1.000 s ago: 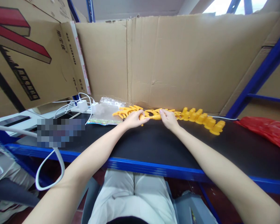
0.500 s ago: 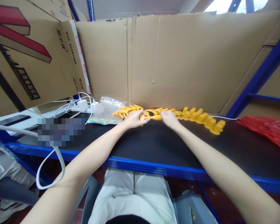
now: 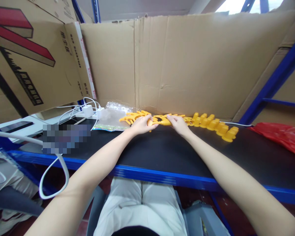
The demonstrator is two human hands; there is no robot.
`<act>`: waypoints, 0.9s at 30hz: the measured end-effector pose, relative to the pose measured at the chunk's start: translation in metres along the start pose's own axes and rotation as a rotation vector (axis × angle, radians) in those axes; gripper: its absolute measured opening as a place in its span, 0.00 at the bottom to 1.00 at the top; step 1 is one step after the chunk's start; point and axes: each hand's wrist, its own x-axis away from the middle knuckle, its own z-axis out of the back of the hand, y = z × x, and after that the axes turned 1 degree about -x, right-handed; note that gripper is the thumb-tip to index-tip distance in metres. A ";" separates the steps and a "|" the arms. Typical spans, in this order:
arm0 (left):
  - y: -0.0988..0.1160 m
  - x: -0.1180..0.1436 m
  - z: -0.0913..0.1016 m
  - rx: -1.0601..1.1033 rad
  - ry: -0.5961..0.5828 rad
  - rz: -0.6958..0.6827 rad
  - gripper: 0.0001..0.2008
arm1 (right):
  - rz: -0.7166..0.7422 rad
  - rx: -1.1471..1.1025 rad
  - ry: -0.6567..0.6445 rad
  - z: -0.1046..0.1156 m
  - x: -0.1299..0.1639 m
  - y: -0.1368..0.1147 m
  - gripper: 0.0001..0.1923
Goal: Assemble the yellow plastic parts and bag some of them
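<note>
Left hand: the left hand (image 3: 142, 125) reaches far forward on a nearly straight arm, palm down, fingers curled around a small orange piece (image 3: 149, 123) that peeks out at its thumb side.
Right hand: the right hand (image 3: 178, 124) is stretched out the same way, knuckles up, fingertips pinched on a yellow pronged part (image 3: 164, 122) that lies between the two hands.
Gap between hands: small; the pronged part bridges it, and the orange piece appears to meet its near end, though at this range I cannot tell whether they touch.
Loose prongs: a pile of yellow pronged parts (image 3: 132, 117) lies just beyond and to the left of the left hand, against the cardboard wall (image 3: 186, 65).
Caps: a row of yellow caps (image 3: 215, 126) runs away to the right of the right hand, standing on the black tabletop (image 3: 162, 154).
Further left: a clear plastic bag (image 3: 110, 116) lies beyond the pile, then white chargers (image 3: 92, 112) with cables.
Far right: a red bag (image 3: 282, 136) lies well apart from the right hand.
Near edge: the blue rail (image 3: 159, 175) of the tabletop crosses under both forearms.
</note>
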 end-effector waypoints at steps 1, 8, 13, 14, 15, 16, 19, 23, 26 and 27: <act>0.000 0.000 0.000 0.005 -0.001 -0.002 0.18 | 0.050 0.031 0.015 0.001 0.001 0.000 0.25; 0.002 0.001 -0.001 0.001 -0.022 0.001 0.18 | 0.140 0.251 0.102 0.002 0.003 0.000 0.22; 0.003 0.001 0.001 -0.028 -0.025 -0.004 0.18 | 0.125 0.273 0.120 0.000 0.002 0.002 0.21; 0.004 0.001 0.001 -0.033 -0.028 -0.004 0.18 | 0.126 0.272 0.118 0.000 0.002 0.002 0.21; 0.004 0.001 0.001 -0.036 -0.030 -0.004 0.18 | 0.127 0.270 0.113 0.000 0.002 0.001 0.20; 0.004 0.001 0.001 -0.039 -0.031 -0.006 0.18 | 0.129 0.268 0.108 0.001 0.002 0.001 0.20; 0.004 0.001 0.001 -0.044 -0.032 -0.009 0.18 | 0.124 0.264 0.102 0.001 0.002 0.000 0.19; 0.003 0.001 0.001 -0.038 -0.031 -0.007 0.18 | 0.107 0.259 0.115 0.001 0.001 0.000 0.19; 0.002 0.001 0.000 -0.035 -0.030 -0.012 0.18 | 0.093 0.260 0.119 0.000 0.000 0.002 0.19; 0.002 0.001 0.000 -0.035 -0.029 -0.015 0.18 | 0.089 0.260 0.121 0.000 0.000 0.002 0.19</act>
